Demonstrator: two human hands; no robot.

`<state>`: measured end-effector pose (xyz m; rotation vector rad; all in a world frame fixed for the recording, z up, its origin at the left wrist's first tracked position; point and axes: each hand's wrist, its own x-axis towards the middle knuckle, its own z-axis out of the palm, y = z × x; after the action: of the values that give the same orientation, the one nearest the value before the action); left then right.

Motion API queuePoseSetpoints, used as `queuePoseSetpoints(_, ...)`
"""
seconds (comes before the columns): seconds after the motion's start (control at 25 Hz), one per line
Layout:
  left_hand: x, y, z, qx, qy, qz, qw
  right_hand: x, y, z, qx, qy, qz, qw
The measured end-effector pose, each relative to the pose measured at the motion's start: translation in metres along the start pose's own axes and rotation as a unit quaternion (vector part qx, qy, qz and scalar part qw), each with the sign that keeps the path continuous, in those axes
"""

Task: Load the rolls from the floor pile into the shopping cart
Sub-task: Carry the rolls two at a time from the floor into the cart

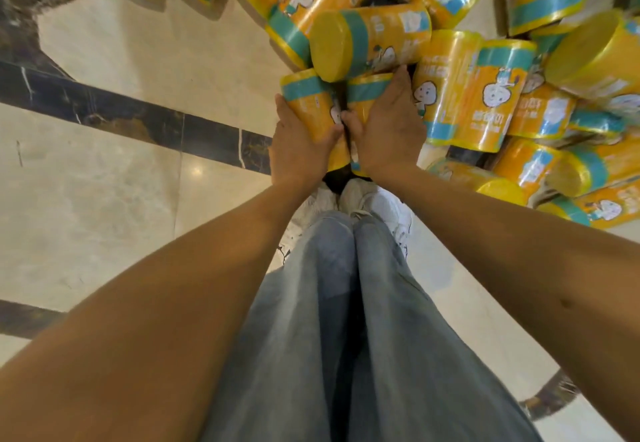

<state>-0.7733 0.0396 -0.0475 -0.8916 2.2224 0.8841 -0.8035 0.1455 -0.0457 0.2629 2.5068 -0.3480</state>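
A pile of yellow-orange wrapped rolls [485, 95] with teal bands covers the floor at the top and right. My left hand [299, 143] grips one roll [310, 109] at the pile's near edge, thumb over its front. Beside it, my right hand [391, 129] grips a second roll [367, 95], fingers wrapped over its far side. The two rolls sit side by side, touching. Another roll [370, 39] lies across their top ends. The shopping cart is not in view.
Polished cream marble floor [121, 43] with dark inlay strips [138, 119] spreads to the left. My legs in grey jeans [346, 320] and white shoes [377, 206] stand directly below the hands. More rolls [568, 185] lie close to my right foot.
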Motion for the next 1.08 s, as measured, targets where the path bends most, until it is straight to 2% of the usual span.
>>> queuePoseSetpoints(0.2, -0.018, 0.006, -0.024, 0.009, 0.016, -0.032, 0.999, -0.009, -0.006, -0.026, -0.031, -0.005, -0.018, 0.999)
queuePoseSetpoints(0.32, -0.052, 0.028, -0.066, 0.014, 0.029, -0.042, 0.999, -0.036, -0.016, -0.073, -0.037, -0.003, -0.041, 0.998)
queuePoseSetpoints(0.44, -0.092, 0.068, -0.127, -0.003, 0.047, -0.005, 0.999, -0.068, -0.037, -0.143, 0.021, 0.013, -0.022, 0.999)
queuePoseSetpoints(0.56, -0.132, 0.129, -0.208, -0.026, 0.062, 0.047, 0.997, -0.092, -0.08, -0.245, 0.051, 0.068, -0.035, 0.996)
queuePoseSetpoints(0.76, -0.22, 0.256, -0.365, -0.054, 0.116, 0.158, 0.979, -0.148, -0.161, -0.456, 0.094, 0.173, -0.084, 0.977)
queuePoseSetpoints(0.96, -0.34, 0.395, -0.535, -0.093, 0.223, 0.289, 0.926, -0.24, -0.218, -0.685, 0.159, 0.297, -0.155, 0.929)
queuePoseSetpoints(1.08, -0.419, 0.453, -0.608, -0.107, 0.273, 0.348, 0.891, -0.3, -0.227, -0.79, 0.186, 0.366, -0.183, 0.893)
